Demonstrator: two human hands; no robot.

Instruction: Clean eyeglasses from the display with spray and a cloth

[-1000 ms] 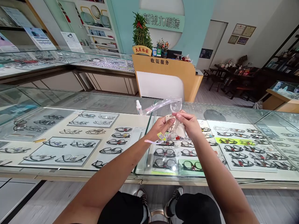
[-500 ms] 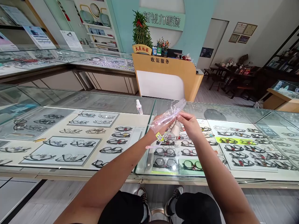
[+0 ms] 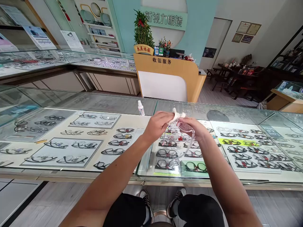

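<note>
Above the glass display case, my left hand [image 3: 158,126] is closed on a white cloth [image 3: 175,116], its fingers bent toward the right. My right hand [image 3: 195,126] is closed on a pair of clear-framed glasses [image 3: 192,138], whose rims and temples hang below the fingers. The cloth lies between the two hands, touching the fingertips of both. Part of the glasses is hidden by the cloth and fingers. Behind my hands, to the left, a small white spray bottle [image 3: 141,108] stands upright.
Rows of glasses lie inside the glass case [image 3: 146,180], on both sides of my arms. A wooden counter [image 3: 165,64] with a plant [image 3: 143,33] stands beyond it. A yellow pencil-like item [image 3: 41,142] is at the left.
The clear plastic sleeve and yellow tag seen at my hands are no longer visible. My left hand has turned over the cloth, and the glasses now show below my right hand.
</note>
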